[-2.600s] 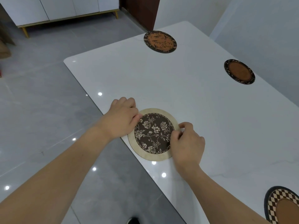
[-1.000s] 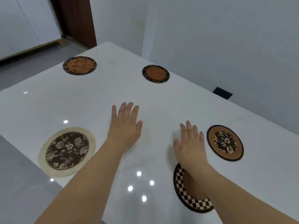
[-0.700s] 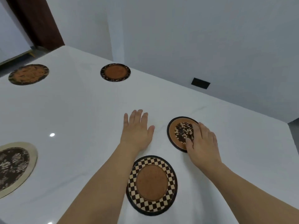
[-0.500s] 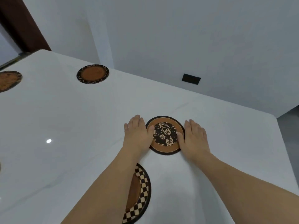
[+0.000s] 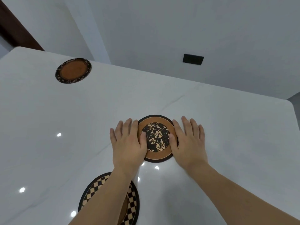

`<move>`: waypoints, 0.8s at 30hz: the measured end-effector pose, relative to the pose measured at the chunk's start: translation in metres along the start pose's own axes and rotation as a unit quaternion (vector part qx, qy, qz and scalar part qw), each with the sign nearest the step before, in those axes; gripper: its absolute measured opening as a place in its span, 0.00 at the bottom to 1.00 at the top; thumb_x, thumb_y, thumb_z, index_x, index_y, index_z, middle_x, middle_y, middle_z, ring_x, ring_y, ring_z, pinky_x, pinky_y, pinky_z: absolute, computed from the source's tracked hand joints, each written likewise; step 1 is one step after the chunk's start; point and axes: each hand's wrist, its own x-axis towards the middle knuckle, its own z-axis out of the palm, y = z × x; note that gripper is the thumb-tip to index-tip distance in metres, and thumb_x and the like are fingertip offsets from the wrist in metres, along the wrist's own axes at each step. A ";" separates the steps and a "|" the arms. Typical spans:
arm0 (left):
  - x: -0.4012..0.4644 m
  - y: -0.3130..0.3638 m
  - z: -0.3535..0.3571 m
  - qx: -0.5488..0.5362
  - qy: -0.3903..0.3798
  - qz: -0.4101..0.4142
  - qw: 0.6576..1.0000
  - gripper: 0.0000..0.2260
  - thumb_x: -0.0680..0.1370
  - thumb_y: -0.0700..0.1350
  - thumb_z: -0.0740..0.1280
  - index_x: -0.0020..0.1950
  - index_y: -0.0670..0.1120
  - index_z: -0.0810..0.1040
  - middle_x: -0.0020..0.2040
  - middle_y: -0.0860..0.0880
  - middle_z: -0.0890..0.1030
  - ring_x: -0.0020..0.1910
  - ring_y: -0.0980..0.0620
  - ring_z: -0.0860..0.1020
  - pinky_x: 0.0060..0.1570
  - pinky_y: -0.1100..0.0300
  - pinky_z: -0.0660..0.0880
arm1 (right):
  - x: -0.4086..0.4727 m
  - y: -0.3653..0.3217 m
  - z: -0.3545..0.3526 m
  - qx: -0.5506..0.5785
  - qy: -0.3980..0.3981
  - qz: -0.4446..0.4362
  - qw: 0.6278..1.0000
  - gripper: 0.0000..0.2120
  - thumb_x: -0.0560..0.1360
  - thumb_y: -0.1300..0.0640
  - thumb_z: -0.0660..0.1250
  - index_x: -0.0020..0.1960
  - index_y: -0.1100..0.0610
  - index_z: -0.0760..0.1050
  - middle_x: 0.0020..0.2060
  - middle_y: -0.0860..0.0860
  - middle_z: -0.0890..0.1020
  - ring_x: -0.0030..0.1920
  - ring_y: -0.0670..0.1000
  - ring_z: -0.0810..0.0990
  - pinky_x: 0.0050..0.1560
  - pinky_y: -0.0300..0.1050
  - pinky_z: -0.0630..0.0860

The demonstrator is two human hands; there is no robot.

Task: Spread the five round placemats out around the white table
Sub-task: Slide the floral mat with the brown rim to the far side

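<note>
A round brown placemat with a dark flowered centre (image 5: 156,137) lies flat on the white table (image 5: 65,120), right of the middle. My left hand (image 5: 129,142) lies flat against its left edge and my right hand (image 5: 189,142) against its right edge, both thumbs resting on the mat. A checkered-rim placemat (image 5: 131,203) lies near the front edge, half hidden under my left forearm. A brown placemat with a dark patterned rim (image 5: 73,70) sits at the far left. The other two mats are out of view.
A grey wall with a black socket (image 5: 193,59) runs close behind the table's far edge. The table's rounded right corner (image 5: 290,104) shows at the right. A dark wooden door frame (image 5: 14,28) stands at the upper left.
My view swung right from the large cream floral mat, which both hands let go. Both hands came to the small flowered mat and now flank it, slightly nearer me than before.
</note>
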 end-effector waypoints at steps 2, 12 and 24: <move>-0.001 0.001 -0.002 0.000 0.001 -0.003 1.000 0.22 0.80 0.58 0.51 0.72 0.53 0.64 0.72 0.50 0.67 0.75 0.46 0.58 0.74 0.42 0.51 | -0.001 0.000 -0.001 0.004 0.000 -0.004 1.000 0.27 0.79 0.41 0.44 0.74 0.49 0.59 0.74 0.54 0.63 0.75 0.59 0.57 0.75 0.60 0.52; -0.003 0.006 -0.004 0.006 0.019 -0.018 1.000 0.21 0.80 0.57 0.51 0.71 0.53 0.65 0.72 0.51 0.68 0.74 0.47 0.59 0.74 0.43 0.52 | -0.006 0.002 -0.005 0.073 0.057 -0.062 0.994 0.22 0.77 0.52 0.57 0.70 0.55 0.65 0.54 0.53 0.77 0.56 0.56 0.73 0.65 0.57 0.68; -0.007 0.007 -0.005 -0.008 0.054 -0.002 0.998 0.18 0.81 0.53 0.56 0.70 0.53 0.67 0.64 0.50 0.73 0.65 0.46 0.67 0.69 0.46 0.60 | -0.006 0.004 -0.005 0.119 0.032 -0.027 0.992 0.18 0.78 0.51 0.56 0.66 0.53 0.67 0.49 0.49 0.78 0.50 0.53 0.73 0.58 0.49 0.65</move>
